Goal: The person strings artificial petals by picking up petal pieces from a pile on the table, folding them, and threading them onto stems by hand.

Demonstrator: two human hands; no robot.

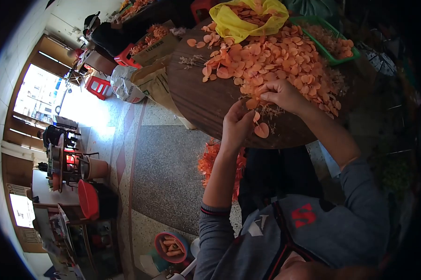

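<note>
Along the left side of the room, a bright glass doorway lets daylight onto the floor, with a round red plastic basin nearer the person. Right of these are a red plastic stool, a person in dark clothes and a cap farther back, and a crumpled translucent plastic bag beside the stool. Lower down, a round blue tub with a pinkish rim contains long tan-orange pieces. A bright orange leafy bundle lies below the edge of the round dark-brown wooden table.

Over the table's near part, the left hand has its thumb and fingers drawn into a narrow pinch on a small sprig of round orange leaves. The loose heap of flat, peach-orange leaves covers the tabletop just beyond both hands, and an open yellow plastic bag sits at its far side, more leaves inside. The right hand is also narrowed to a pinch, at the heap's near edge; exactly what its fingertips grip is too small to tell. Farther right, a green plastic basket holds more orange leaves and thin stems.
</note>
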